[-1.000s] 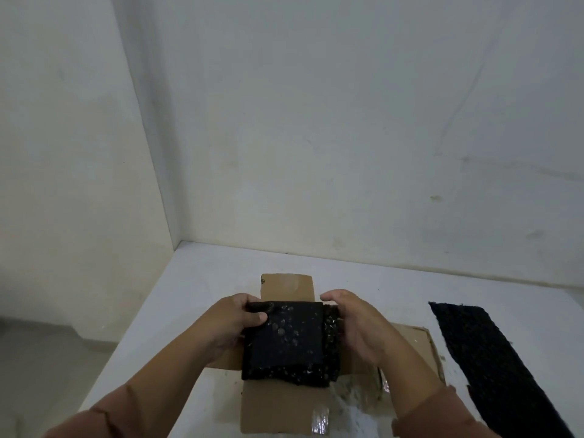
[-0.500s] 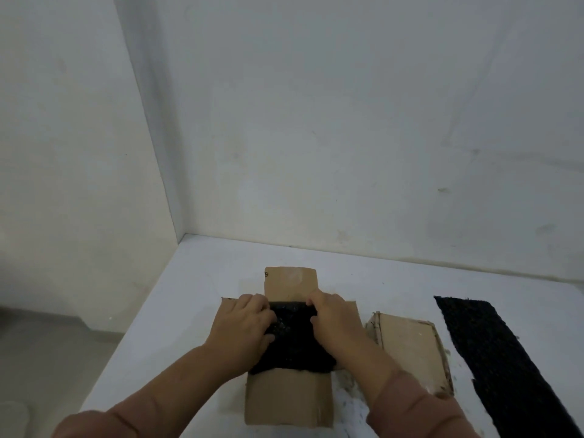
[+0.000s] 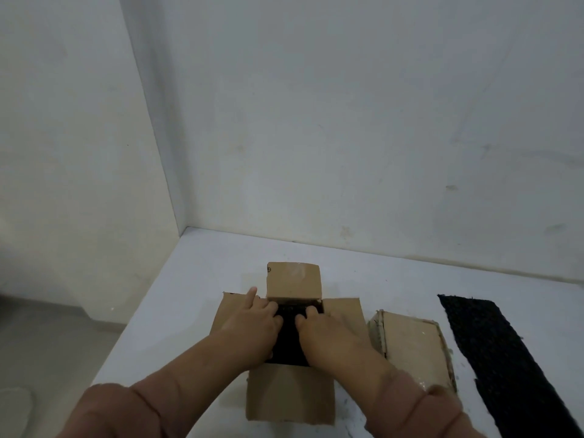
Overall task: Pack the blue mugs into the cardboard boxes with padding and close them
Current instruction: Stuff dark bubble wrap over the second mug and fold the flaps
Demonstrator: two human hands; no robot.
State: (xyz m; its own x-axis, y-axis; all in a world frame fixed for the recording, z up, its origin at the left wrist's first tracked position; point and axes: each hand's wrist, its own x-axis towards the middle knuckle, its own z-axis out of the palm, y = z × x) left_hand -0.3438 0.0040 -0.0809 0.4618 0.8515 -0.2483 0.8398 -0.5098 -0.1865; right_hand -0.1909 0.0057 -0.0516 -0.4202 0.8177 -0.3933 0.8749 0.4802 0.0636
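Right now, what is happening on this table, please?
A person presses black foam padding down into an open cardboard box with the left hand and right hand. All four flaps lie open. A second box, closed, sits to its right, then a spare strip of black padding. No mug shows.

Open cardboard box [image 3: 289, 403] — flaps splayed flat — with black padding [image 3: 289, 338] inside.

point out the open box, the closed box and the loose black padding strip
open box [image 3: 289, 398], head view, near flap
closed box [image 3: 410, 346], head view, top face
black padding strip [image 3: 493, 349], head view, middle of strip
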